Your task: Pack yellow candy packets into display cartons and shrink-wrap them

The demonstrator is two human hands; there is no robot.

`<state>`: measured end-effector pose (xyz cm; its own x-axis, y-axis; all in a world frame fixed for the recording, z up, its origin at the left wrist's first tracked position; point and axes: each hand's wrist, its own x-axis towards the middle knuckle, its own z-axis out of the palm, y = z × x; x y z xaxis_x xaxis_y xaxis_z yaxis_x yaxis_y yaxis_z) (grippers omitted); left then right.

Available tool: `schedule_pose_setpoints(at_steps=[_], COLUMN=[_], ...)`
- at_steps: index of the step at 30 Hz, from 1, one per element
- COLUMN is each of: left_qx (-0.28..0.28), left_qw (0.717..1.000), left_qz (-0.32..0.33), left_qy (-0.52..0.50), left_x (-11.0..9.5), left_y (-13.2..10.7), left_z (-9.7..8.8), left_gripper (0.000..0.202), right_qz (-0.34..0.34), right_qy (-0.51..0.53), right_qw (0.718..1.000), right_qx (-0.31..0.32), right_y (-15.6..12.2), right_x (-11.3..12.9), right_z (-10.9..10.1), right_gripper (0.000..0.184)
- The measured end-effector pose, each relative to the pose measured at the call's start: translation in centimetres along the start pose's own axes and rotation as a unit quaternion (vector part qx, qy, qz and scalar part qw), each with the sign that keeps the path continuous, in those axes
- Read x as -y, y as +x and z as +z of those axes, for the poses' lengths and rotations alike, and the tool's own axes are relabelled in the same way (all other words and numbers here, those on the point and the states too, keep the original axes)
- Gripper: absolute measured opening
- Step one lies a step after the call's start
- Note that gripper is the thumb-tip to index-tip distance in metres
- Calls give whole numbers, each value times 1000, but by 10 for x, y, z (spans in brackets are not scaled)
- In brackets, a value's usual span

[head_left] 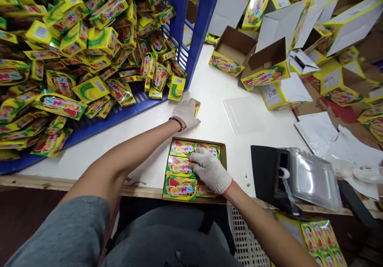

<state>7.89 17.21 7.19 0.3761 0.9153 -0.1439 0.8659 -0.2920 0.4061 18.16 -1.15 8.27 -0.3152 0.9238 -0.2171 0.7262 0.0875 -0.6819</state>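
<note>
My left hand (184,113), in a white glove with bare fingertips, is closed on a small yellow-green box (196,106) just above the white table; part of that box is hidden behind the hand. My right hand (211,169), gloved the same way, lies over an open carton (224,151) at the table's front edge. Its fingers are stretched out and touch the tops of the packed boxes. Inside the carton, small "Twins" boxes (180,187) lie flat in two columns, label up. My right hand covers part of the right column.
A blue crate (197,32) heaped with small Twins boxes (101,44) fills the left. At the back right stand open display cartons (265,69). A clear plastic sheet (243,115) lies mid-table; a black tape dispenser (269,175) and clear plastic trays (314,179) sit at the right.
</note>
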Motion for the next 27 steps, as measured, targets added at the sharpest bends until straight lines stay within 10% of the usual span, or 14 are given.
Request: schedule_pose_setpoints(at_steps=[4, 8, 12, 17, 27], left_qx=[-8, -106, -113, -207, -163], left_qw=[1000, 982, 953, 921, 935], left_qz=[-1, 88, 200, 135, 310], left_qy=[-30, -128, -199, -300, 44], left_x=[-1, -8, 1, 44, 52], left_y=[7, -41, -107, -144, -149], left_z=[-6, -22, -25, -19, -9], left_gripper=[49, 55, 73, 54, 14], right_qz=[72, 161, 95, -21, -95], right_qy=[83, 237, 251, 99, -149], right_qw=[989, 944, 950, 991, 976], right_qx=[-98, -164, -162, -84, -124], right_y=[-2, 13, 27, 26, 31], right_x=[-8, -7, 7, 5, -1], right_z=[-26, -55, -66, -62, -17], right_gripper=[19, 55, 52, 28, 25])
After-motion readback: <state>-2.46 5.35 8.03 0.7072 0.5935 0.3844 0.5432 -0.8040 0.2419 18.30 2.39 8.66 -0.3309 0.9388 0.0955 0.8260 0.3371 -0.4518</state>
